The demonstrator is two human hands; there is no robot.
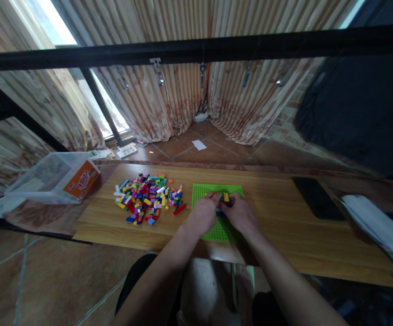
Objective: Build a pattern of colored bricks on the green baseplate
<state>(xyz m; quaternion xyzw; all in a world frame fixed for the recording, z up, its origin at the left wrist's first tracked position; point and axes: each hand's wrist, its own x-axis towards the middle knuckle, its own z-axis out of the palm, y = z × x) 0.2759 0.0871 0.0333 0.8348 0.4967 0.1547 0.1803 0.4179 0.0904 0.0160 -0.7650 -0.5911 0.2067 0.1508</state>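
Observation:
A green studded baseplate (213,233) lies on the wooden board in front of me. On it stands a small build of toy bricks (226,198), with yellow, green, red and dark blue showing between my fingers. My left hand (205,213) closes on the left side of these bricks, its fingertips bent inward. From the right, my right hand (240,212) grips the same build, thumb and fingers pressed to it. The fingers cover much of the build, so its full shape is hidden.
Left of the baseplate is a heap of loose coloured bricks (149,194). A clear plastic bin (50,176) with an orange label stands farther left. On the right lie a dark flat phone-like slab (318,198) and white papers (376,222). A black bar (196,50) crosses above.

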